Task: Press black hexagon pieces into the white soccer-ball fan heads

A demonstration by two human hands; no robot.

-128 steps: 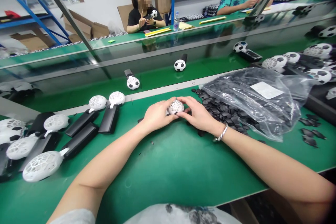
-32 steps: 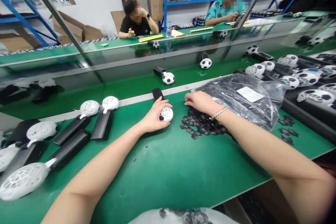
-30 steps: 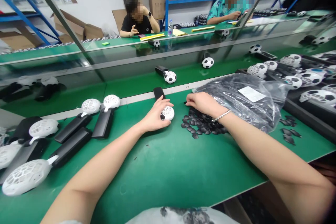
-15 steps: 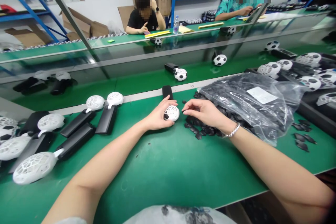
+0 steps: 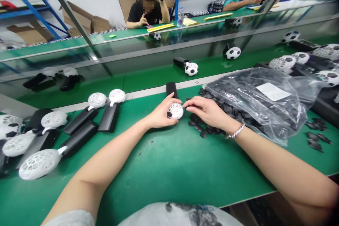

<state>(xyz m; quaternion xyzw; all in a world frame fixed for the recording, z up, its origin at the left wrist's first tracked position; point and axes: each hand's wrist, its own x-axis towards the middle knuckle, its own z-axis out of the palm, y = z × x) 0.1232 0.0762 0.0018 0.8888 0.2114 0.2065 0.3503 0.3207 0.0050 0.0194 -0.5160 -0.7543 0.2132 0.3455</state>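
Note:
My left hand is wrapped around a white football-shaped ball with an open lattice and a few black patches. The ball's black rectangular base lies just beyond my fingers on the green table. Close to the ball's right side, my right hand is closed in a pinch. Its fingertips hold a small black piece, mostly hidden. Below and beside that hand lies a pile of loose black pieces, which spreads from under a clear plastic bag filled with more of them.
On the left lie several white lattice balls on black bases. More balls are at the right. Beyond the pale ledge, a green belt carries patched balls. Two people sit across it. Loose black pieces lie at right.
My right hand has come slightly nearer the ball with its fingers still pinched. My left hand keeps its hold. The whole view has shifted a little, and the belt's balls appear further right.

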